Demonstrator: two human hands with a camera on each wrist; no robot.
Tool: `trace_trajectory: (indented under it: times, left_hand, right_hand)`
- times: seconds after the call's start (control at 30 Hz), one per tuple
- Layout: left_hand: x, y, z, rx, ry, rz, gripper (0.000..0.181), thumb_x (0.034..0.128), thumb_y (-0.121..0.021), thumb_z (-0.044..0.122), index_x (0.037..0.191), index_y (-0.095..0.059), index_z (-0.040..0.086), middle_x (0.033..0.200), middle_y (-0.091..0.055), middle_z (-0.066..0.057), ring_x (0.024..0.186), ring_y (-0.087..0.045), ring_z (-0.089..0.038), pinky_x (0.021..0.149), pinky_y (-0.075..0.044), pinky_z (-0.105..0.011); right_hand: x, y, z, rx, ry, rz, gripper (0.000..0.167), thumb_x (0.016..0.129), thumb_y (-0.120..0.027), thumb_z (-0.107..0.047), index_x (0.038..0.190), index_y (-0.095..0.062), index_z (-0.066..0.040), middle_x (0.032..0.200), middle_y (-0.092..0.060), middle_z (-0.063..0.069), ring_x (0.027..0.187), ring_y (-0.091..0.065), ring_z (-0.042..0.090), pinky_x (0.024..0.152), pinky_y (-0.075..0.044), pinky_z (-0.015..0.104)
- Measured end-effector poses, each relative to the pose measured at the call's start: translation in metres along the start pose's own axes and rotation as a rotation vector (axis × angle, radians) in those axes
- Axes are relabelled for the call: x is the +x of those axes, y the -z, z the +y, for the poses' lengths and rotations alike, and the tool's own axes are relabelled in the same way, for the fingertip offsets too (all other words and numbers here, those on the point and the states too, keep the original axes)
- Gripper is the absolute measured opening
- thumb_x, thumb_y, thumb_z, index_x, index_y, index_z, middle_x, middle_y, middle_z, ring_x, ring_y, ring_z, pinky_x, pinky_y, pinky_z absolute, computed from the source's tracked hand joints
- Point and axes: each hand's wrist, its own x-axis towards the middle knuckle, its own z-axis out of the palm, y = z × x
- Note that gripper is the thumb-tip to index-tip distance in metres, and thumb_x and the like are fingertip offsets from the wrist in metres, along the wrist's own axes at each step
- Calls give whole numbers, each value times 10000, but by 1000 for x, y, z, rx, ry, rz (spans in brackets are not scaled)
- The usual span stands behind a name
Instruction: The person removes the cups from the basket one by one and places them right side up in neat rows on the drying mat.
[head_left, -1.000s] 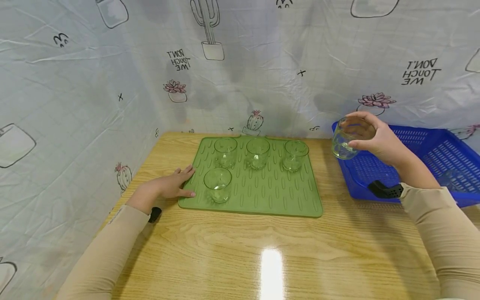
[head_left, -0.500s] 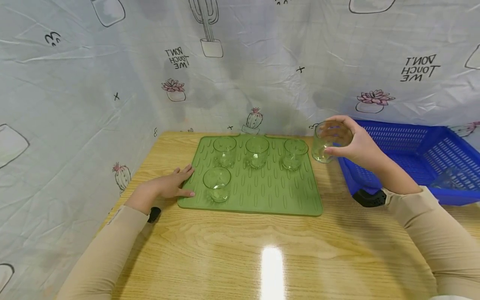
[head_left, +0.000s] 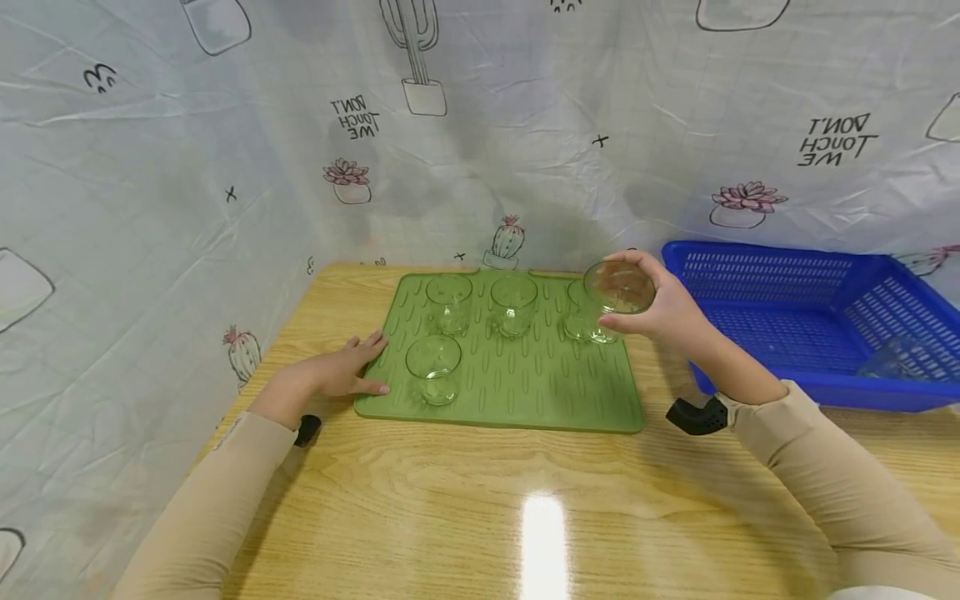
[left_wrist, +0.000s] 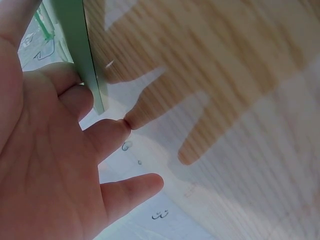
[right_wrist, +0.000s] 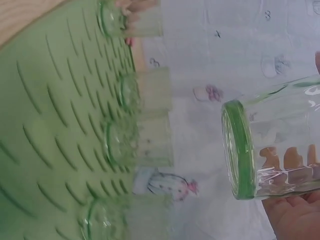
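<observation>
A clear drinking glass (head_left: 613, 287) is gripped in my right hand (head_left: 666, 310), thumb on the near side and fingers behind it. It hangs upright over the right part of the green ribbed mat (head_left: 532, 387). In the head view it partly covers a standing glass (head_left: 575, 317). Its thick base (right_wrist: 240, 150) shows in the right wrist view, apart from the mat. Two more glasses, a left one (head_left: 450, 304) and a middle one (head_left: 514, 307), stand in the back row, with another glass (head_left: 435, 371) at front left. My left hand (head_left: 341, 369) rests spread at the mat's left edge.
A blue plastic basket (head_left: 772, 333) stands to the right of the mat, with a clear glass (head_left: 896, 358) lying in it. Behind the wooden table (head_left: 450, 500) hangs a printed white sheet (head_left: 525, 125), close to the mat's back edge.
My right hand has carried the glass leftward from the blue basket's near left corner to above the mat's right side. My left hand has stayed at the mat's edge.
</observation>
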Motion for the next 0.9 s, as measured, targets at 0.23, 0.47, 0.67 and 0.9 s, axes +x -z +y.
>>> trace_trajectory:
  times: [0.23, 0.47, 0.67, 0.9]
  left_hand:
    - [-1, 3, 1, -15, -6, -2, 987, 1007, -640, 463, 1634, -50, -20, 1688, 74, -226, 1501, 99, -520, 1150, -118, -729]
    - [0, 3, -1, -5, -5, 1, 993, 1000, -642, 481, 1634, -67, -20, 1690, 58, -225, 1504, 85, -519, 1147, -135, -731]
    - [1, 3, -1, -5, -3, -7, 993, 1002, -644, 475, 1637, -57, -13, 1691, 70, -220, 1505, 94, -514, 1147, -135, -731]
    - [1, 6, -1, -1, -7, -14, 988, 1005, -644, 465, 1633, -58, -24, 1687, 73, -231, 1502, 102, -519, 1152, -124, -727]
  right_hand:
    - [4, -23, 9, 33, -16, -60, 688, 837, -787, 118, 1425, -438, 46, 1327, -554, 160, 1164, -584, 84, 955, -527, 266]
    - [6, -45, 21, 57, -15, -82, 730, 798, -816, 120, 1416, -433, 59, 1338, -559, 245, 1201, -597, 191, 913, -567, 316]
    - [9, -58, 26, 103, -27, -115, 758, 796, -822, 112, 1430, -408, 75, 1371, -524, 289, 1273, -545, 401, 1033, -506, 366]
    - [11, -75, 30, 141, -44, -151, 801, 765, -850, 100, 1435, -412, 67, 1342, -558, 310, 1278, -542, 426, 1064, -458, 543]
